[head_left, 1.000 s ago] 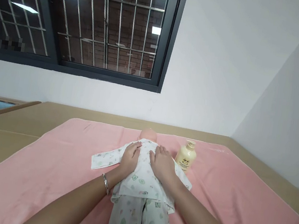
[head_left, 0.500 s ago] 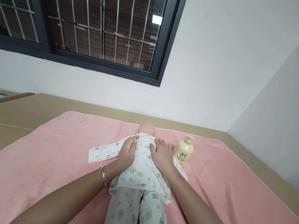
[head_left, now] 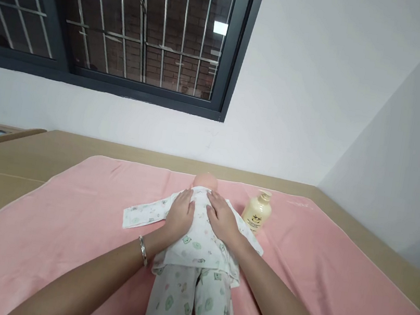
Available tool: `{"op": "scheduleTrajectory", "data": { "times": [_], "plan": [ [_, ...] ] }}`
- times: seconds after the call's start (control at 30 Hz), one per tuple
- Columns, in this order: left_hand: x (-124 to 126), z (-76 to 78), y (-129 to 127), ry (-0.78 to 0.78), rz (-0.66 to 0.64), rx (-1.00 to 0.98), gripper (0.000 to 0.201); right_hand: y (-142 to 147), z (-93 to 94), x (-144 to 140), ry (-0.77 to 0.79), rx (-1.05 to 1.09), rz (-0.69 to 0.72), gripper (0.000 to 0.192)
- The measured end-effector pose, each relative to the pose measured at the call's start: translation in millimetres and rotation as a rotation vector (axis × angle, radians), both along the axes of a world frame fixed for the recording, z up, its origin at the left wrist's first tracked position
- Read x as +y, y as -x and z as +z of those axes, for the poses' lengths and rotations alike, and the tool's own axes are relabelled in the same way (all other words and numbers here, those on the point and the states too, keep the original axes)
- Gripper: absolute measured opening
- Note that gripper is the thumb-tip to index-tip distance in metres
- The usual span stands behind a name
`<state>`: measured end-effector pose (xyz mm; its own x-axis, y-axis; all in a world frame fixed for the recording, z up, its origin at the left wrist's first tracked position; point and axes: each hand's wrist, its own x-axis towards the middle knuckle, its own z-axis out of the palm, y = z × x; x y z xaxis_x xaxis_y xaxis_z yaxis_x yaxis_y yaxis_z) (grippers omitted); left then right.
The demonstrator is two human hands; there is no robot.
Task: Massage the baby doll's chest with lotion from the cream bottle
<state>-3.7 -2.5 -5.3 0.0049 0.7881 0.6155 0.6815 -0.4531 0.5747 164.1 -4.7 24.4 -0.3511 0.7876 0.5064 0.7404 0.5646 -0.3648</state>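
Partly covered doll (head_left: 197, 240), left hand (head_left: 180, 212) and right hand (head_left: 221, 218) flat, unclenched on it, face unseen.

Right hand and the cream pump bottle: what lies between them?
In the head view, only the doll's printed white sleeve and a strip of pink towel lie between the right hand and the cream pump bottle.

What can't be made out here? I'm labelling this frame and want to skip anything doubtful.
Head view only:
- Doll: face hidden, the head is turned away; feet cut off by the bottom edge.
- Doll's chest: covered by the left hand and right hand.
- Bottle: label print too small to read.
- Doll's far sleeve: partly hidden behind the right hand.
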Motion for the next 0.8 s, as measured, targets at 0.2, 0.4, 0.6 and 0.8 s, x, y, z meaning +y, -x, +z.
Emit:
{"op": "scheduleTrajectory", "data": {
  "times": [0.2,0.4,0.6,0.8],
  "plan": [
    [-8,6.6,-7,0.011,-0.019,0.136,0.044,12,0.4,-15,-0.043,-0.140,-0.262,0.049],
    [17,12.6,2,0.183,-0.030,0.021,0.043,26,7.6,-37,-0.054,-0.302,-0.306,0.046],
    [13,12.2,-2,0.090,0.007,0.123,0.041,25,8.7,-33,-0.006,-0.256,-0.275,0.046],
    [-1,18.1,-9,-0.037,0.077,0.260,0.034,11,10.7,-5,0.076,-0.139,-0.201,0.048]
  ]
}}
